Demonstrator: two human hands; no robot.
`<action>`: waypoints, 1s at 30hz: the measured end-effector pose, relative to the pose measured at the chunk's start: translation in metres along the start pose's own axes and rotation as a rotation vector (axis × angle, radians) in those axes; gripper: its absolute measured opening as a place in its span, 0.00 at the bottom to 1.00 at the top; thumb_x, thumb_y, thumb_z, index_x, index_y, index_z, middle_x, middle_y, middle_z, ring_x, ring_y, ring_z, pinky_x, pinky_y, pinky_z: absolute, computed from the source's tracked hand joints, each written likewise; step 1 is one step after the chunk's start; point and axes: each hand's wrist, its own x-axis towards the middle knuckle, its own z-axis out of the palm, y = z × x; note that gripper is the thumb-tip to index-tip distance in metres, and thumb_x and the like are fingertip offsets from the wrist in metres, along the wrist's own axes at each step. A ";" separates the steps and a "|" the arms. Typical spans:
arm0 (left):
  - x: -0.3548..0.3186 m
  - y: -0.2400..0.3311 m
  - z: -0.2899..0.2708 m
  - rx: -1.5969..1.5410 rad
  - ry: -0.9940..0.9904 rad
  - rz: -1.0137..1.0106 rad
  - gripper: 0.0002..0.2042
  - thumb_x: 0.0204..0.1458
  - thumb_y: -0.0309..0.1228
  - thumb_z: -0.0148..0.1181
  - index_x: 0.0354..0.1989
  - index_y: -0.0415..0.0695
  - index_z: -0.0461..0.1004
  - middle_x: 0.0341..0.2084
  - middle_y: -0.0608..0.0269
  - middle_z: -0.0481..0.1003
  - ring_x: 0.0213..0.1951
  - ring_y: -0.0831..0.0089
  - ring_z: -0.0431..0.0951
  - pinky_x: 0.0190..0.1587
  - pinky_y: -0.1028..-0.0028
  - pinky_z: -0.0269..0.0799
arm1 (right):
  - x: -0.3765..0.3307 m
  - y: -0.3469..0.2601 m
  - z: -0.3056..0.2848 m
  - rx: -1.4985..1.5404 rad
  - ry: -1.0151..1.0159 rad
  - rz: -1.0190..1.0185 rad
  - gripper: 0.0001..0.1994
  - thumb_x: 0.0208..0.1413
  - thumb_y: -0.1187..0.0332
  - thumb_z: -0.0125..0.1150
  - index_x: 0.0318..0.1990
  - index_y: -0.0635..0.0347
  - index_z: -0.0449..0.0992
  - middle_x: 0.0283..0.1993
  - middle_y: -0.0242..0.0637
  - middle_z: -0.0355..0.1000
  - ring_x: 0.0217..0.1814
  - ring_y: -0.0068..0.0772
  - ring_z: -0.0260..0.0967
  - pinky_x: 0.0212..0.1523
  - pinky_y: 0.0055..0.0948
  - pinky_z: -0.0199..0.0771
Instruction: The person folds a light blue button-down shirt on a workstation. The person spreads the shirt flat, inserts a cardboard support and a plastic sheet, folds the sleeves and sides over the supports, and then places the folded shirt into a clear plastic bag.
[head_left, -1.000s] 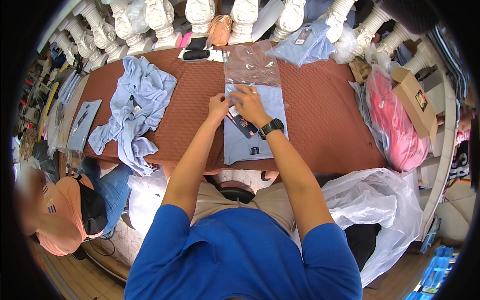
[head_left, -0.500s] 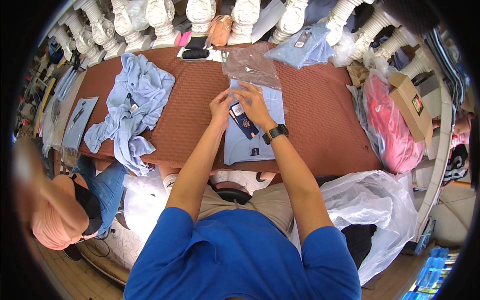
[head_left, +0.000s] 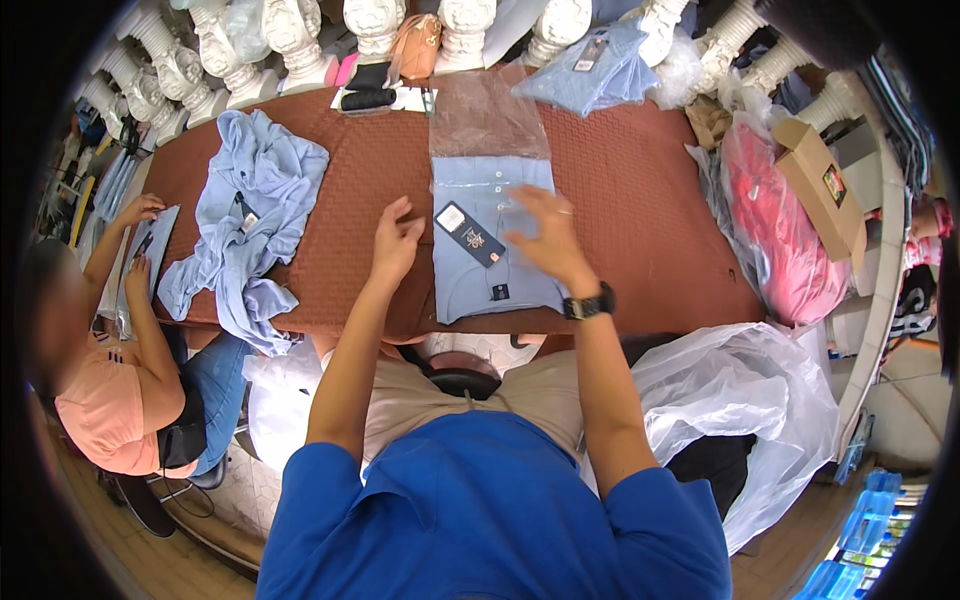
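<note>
A folded light-blue shirt [head_left: 465, 285] lies inside a clear plastic bag [head_left: 487, 120], whose loose end stretches away over the brown-covered table. On the shirt rests a dark hang tag [head_left: 470, 236] with a white label patch, aslant beside the button placket. My left hand [head_left: 397, 242] is just left of the shirt, its fingers apart with nothing in them. Over the shirt's right side hovers my right hand [head_left: 548, 235], a dark watch on the wrist; its spread fingers are somewhat blurred and hold nothing.
A crumpled blue shirt [head_left: 255, 190] lies to the left. Several bagged blue shirts [head_left: 590, 75] are stacked at the far edge near white balusters [head_left: 465, 40]. Right are a bag of pink clothing [head_left: 765, 230] and a cardboard box [head_left: 822, 190]. At far left a person [head_left: 125, 400] handles a bagged shirt.
My hands have come away from the tag and spread apart. The tag now lies turned the other way on the shirt. The person at left has reached to the bagged shirt.
</note>
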 end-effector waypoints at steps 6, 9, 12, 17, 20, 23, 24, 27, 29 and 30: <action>-0.090 0.013 0.004 -0.052 -0.146 -0.219 0.30 0.57 0.30 0.64 0.63 0.27 0.61 0.48 0.48 0.76 0.41 0.70 0.80 0.43 0.73 0.77 | -0.084 0.030 -0.024 0.093 -0.010 0.891 0.30 0.56 0.50 0.65 0.53 0.72 0.75 0.48 0.60 0.76 0.52 0.57 0.75 0.54 0.46 0.73; -0.096 0.020 0.021 0.373 -0.163 -0.034 0.27 0.56 0.32 0.65 0.60 0.27 0.65 0.47 0.47 0.77 0.41 0.69 0.80 0.45 0.69 0.76 | -0.090 0.018 -0.013 0.056 -0.053 0.884 0.31 0.56 0.49 0.65 0.51 0.75 0.75 0.43 0.58 0.79 0.48 0.54 0.77 0.49 0.42 0.75; -0.086 0.046 0.028 0.269 -0.278 -0.281 0.25 0.53 0.32 0.66 0.57 0.31 0.69 0.45 0.50 0.79 0.43 0.66 0.80 0.48 0.68 0.75 | -0.078 0.008 -0.019 0.288 -0.161 0.951 0.28 0.56 0.53 0.66 0.51 0.75 0.75 0.45 0.57 0.78 0.48 0.49 0.78 0.50 0.38 0.75; -0.085 0.051 0.025 -0.224 -0.332 -0.459 0.25 0.54 0.32 0.65 0.58 0.36 0.69 0.50 0.52 0.76 0.48 0.68 0.77 0.51 0.68 0.72 | -0.088 0.013 -0.002 0.756 0.059 0.851 0.24 0.60 0.58 0.63 0.54 0.71 0.73 0.49 0.46 0.78 0.52 0.40 0.75 0.51 0.37 0.75; -0.089 0.070 0.015 -0.462 -0.350 -0.615 0.24 0.56 0.35 0.64 0.58 0.38 0.68 0.52 0.52 0.74 0.52 0.66 0.75 0.53 0.66 0.71 | -0.080 -0.010 -0.008 1.075 0.013 1.073 0.24 0.63 0.58 0.61 0.57 0.69 0.69 0.49 0.44 0.77 0.52 0.37 0.74 0.48 0.38 0.76; -0.092 0.063 0.006 -0.652 -0.369 -0.679 0.24 0.59 0.40 0.61 0.59 0.40 0.67 0.54 0.54 0.72 0.53 0.63 0.73 0.54 0.63 0.71 | -0.077 -0.015 -0.009 0.968 -0.033 1.094 0.22 0.64 0.59 0.60 0.56 0.68 0.68 0.44 0.43 0.76 0.44 0.34 0.75 0.40 0.33 0.78; -0.094 0.057 0.004 -0.699 -0.368 -0.669 0.25 0.60 0.41 0.61 0.60 0.41 0.66 0.54 0.55 0.71 0.54 0.62 0.72 0.54 0.62 0.71 | -0.076 -0.016 -0.011 1.028 -0.076 1.097 0.21 0.64 0.59 0.60 0.55 0.67 0.68 0.43 0.43 0.76 0.41 0.33 0.75 0.36 0.30 0.78; -0.103 0.051 0.007 -1.439 -0.418 -0.731 0.28 0.60 0.44 0.60 0.62 0.39 0.62 0.58 0.58 0.67 0.58 0.64 0.69 0.58 0.58 0.67 | -0.075 -0.019 -0.014 1.186 -0.124 1.102 0.18 0.64 0.60 0.60 0.53 0.65 0.68 0.40 0.41 0.76 0.33 0.30 0.76 0.28 0.23 0.76; -0.117 0.038 0.019 -1.211 -0.361 -0.463 0.28 0.61 0.44 0.60 0.63 0.40 0.61 0.60 0.59 0.65 0.60 0.64 0.66 0.61 0.57 0.64 | -0.074 -0.031 -0.003 1.266 -0.063 1.107 0.17 0.64 0.61 0.61 0.52 0.64 0.68 0.38 0.40 0.75 0.29 0.30 0.75 0.24 0.21 0.74; -0.122 0.031 0.027 -1.094 -0.332 -0.334 0.28 0.61 0.44 0.59 0.63 0.40 0.60 0.61 0.59 0.63 0.61 0.65 0.65 0.62 0.56 0.62 | -0.073 -0.039 0.003 1.275 -0.004 1.108 0.17 0.64 0.62 0.61 0.52 0.64 0.67 0.38 0.41 0.75 0.29 0.29 0.75 0.23 0.21 0.74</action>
